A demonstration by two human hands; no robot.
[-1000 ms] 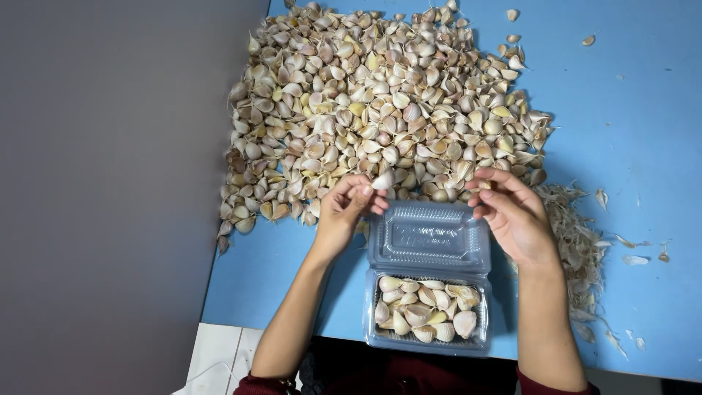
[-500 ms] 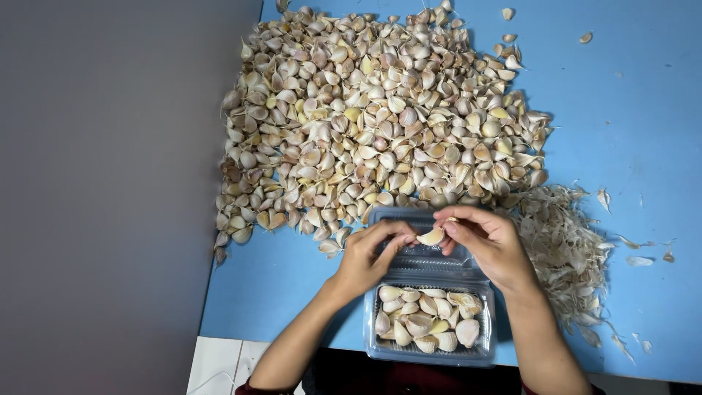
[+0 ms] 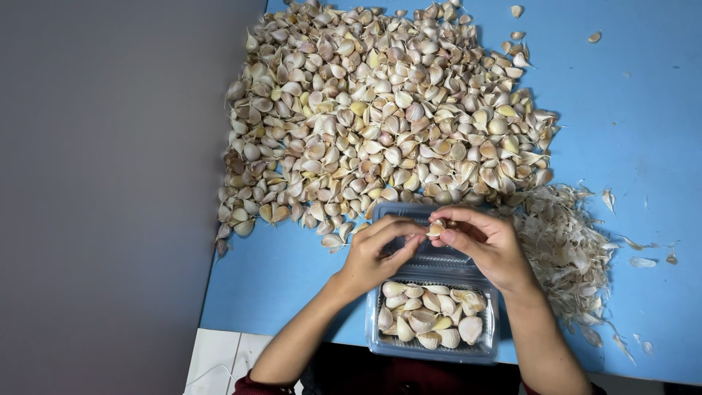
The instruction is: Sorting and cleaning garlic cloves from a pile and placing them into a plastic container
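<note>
One garlic clove (image 3: 436, 228) is pinched between both hands: left hand (image 3: 376, 252) and right hand (image 3: 488, 247) each close a fingertip grip on it, directly above the open lid of a clear plastic clamshell box (image 3: 380, 338). Just below the grip, the box's tray holds roughly a dozen cloves (image 3: 431, 318), partly filled, room left. Beyond the grip, a large heap of cloves (image 3: 380, 117) covers the blue table (image 3: 629, 95). Right of the grip lies a pile of papery skins (image 3: 567, 252). Judgement: early stage, most of the heap unprocessed.
</note>
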